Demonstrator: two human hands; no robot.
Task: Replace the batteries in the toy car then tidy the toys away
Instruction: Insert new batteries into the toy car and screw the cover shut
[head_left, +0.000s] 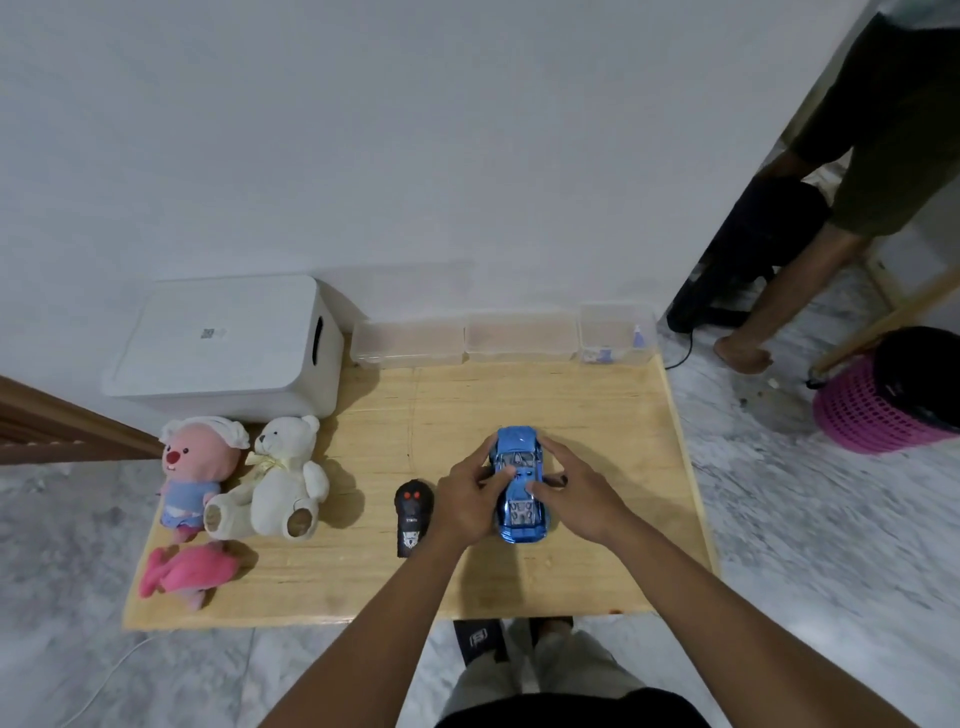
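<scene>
A blue toy car (519, 512) stands on the low wooden table (467, 582), nose pointing away from me. My left hand (467, 499) grips its left side, thumb on the roof. My right hand (579, 493) grips its right side, thumb across the roof too. A black remote control (413, 517) lies just left of my left hand. At the table's left sit a white teddy bear (283, 480), a pink-faced plush in blue (195, 470) and a pink plush (189, 571) lying flat.
A white lidded storage box (228, 345) stands at the back left. Three clear plastic bins (519, 340) line the table's far edge; the rightmost holds small bluish items. Another person's legs (810, 260) and a pink basket (878, 410) are on the marble floor, right.
</scene>
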